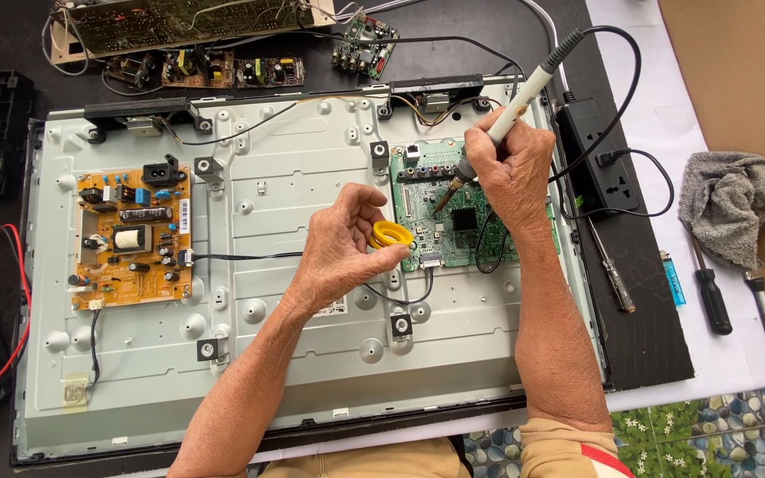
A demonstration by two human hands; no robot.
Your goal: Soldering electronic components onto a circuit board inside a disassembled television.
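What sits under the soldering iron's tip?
Under the soldering iron tip lies the green circuit board, with a black chip and connectors showing. The right hand covers the board's right part, so that area can't be seen.

The right hand [513, 173] grips a white-handled soldering iron [499, 126] like a pen, its tip resting on the green circuit board [467, 217] at the two o'clock side of the grey metal television back panel [294, 354]. The left hand [343, 243] pinches a small round yellow tin [390, 235] just beside that board's nine o'clock edge. An orange-brown power board [132, 239] sits at nine o'clock.
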